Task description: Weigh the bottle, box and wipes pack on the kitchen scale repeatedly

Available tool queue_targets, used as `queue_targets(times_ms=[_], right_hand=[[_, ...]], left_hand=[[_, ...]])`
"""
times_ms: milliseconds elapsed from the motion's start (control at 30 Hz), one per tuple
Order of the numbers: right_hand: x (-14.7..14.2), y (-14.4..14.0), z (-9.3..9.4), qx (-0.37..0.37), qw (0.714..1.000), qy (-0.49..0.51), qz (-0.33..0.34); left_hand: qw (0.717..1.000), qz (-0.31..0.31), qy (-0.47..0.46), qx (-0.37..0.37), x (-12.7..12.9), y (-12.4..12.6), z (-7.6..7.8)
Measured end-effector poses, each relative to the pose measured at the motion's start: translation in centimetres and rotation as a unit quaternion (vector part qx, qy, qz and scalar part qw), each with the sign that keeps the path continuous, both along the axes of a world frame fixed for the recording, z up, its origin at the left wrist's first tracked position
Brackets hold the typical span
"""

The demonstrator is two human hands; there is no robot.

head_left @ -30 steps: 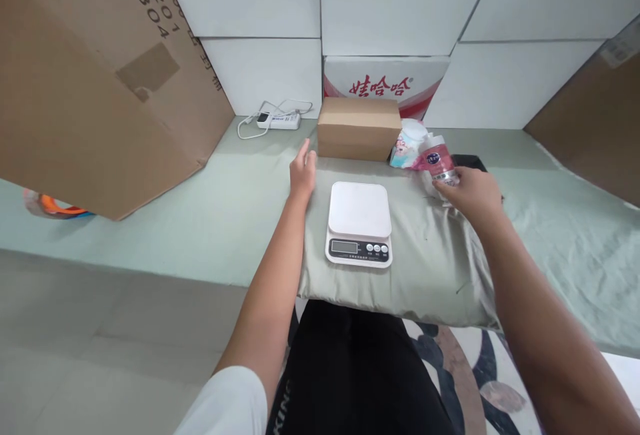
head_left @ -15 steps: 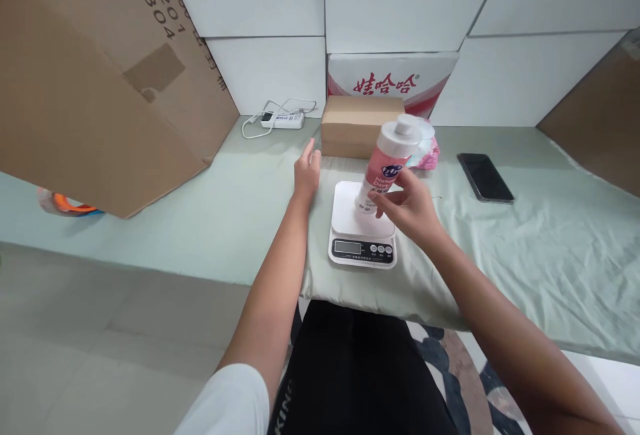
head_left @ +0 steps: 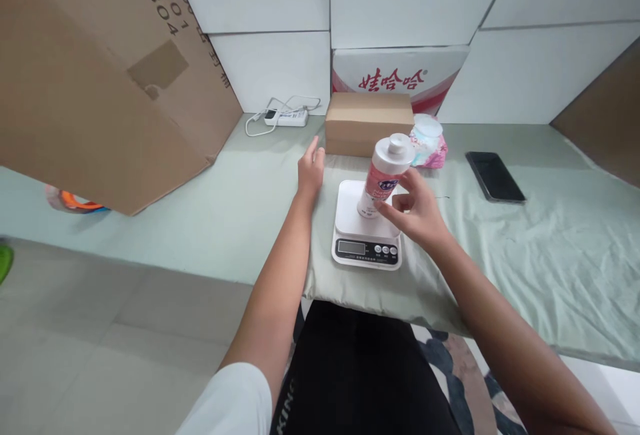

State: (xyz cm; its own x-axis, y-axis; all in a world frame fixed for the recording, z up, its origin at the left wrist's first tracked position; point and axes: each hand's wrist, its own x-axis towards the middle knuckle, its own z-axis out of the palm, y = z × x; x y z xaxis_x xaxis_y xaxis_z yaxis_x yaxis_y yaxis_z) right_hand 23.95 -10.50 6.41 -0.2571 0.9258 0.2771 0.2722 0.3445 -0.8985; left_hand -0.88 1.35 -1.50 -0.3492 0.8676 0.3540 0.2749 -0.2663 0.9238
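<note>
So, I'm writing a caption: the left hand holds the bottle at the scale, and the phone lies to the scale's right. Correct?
Not the left hand: in the head view, the right hand holds the bottle at the scale. The rest stands.

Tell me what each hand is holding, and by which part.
The right hand holds the pink-and-white bottle by its lower body, below the cap, between thumb and fingers. The left hand holds nothing visible.

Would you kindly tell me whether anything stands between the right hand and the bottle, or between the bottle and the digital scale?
Nothing visible does: the right hand holds the pink bottle directly over the digital scale; whether the base touches is unclear.
</note>
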Motion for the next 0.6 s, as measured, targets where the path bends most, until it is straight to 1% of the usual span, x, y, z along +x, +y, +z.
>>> queue_targets(times_ms=[100, 200, 333, 400, 467, 533, 600], right_hand=[[-0.2, 0.3, 1.3, 0.018, 1.000, 0.015, -0.003], [-0.9, 0.8, 2.0, 0.025, 0.999, 0.025, 0.003], [-1.8, 1.0, 1.9, 0.046, 0.999, 0.018, -0.010], [-1.6, 0.8, 1.7, 0.056, 0.998, 0.022, -0.028], [-0.5, 0.7, 1.5, 0.069, 0.995, 0.033, -0.071], [1.5, 0.9, 1.6, 0.092, 0.984, 0.042, -0.147], [4.4, 1.5, 1.7, 0.128, 0.963, 0.041, -0.232]], left_hand=[[1.000, -0.007, 0.005, -0.004, -0.1, 0.1, 0.0], [1.000, -0.011, 0.007, -0.012, -0.1, 0.2, -0.1], [1.000, -0.006, 0.004, -0.020, -0.1, 0.2, -0.1], [1.000, -0.004, 0.005, -0.020, 0.0, 0.2, 0.0], [1.000, -0.003, 0.007, -0.022, 0.0, 0.1, 0.1], [1.000, -0.002, 0.009, -0.025, -0.1, 0.1, 0.0], [1.000, -0.003, 0.010, -0.027, -0.2, 0.2, -0.1]])
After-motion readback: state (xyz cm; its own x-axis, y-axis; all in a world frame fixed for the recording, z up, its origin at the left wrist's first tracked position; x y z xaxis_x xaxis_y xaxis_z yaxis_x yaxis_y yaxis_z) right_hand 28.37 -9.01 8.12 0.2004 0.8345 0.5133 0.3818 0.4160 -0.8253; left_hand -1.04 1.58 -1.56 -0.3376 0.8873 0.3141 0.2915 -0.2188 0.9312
